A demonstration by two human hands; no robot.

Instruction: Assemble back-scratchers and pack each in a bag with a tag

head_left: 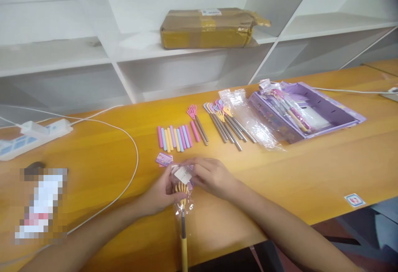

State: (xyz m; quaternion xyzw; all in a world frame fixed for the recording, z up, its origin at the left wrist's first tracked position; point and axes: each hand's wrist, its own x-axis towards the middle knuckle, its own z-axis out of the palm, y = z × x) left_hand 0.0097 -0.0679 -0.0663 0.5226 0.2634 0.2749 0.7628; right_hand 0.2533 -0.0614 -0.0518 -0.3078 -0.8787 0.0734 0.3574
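Note:
A yellow back scratcher [183, 226] with a hand-shaped head lies inside a clear plastic bag [189, 205], its handle pointing toward me. My left hand [166, 191] grips the bag around the scratcher's head, thumb across the front. At the bag's top edge, my right hand [213, 176] has its fingers closed on the plastic beside a white label [183, 175]. Just beyond my left hand lie small purple printed cards [164, 159]. Farther off sit a row of coloured handle tubes [175, 138] and several metal-rod scratcher heads [226, 122], among them a pink one [192, 112].
Clear plastic bags [248, 112] lie beside a purple box [329, 122] holding packed scratchers. At left are a power strip [37, 136], a white cable [137, 151] and a blurred-out object [45, 201]. A taped carton [207, 29] rests on the shelf behind; a sticker [355, 200] marks the table's right front.

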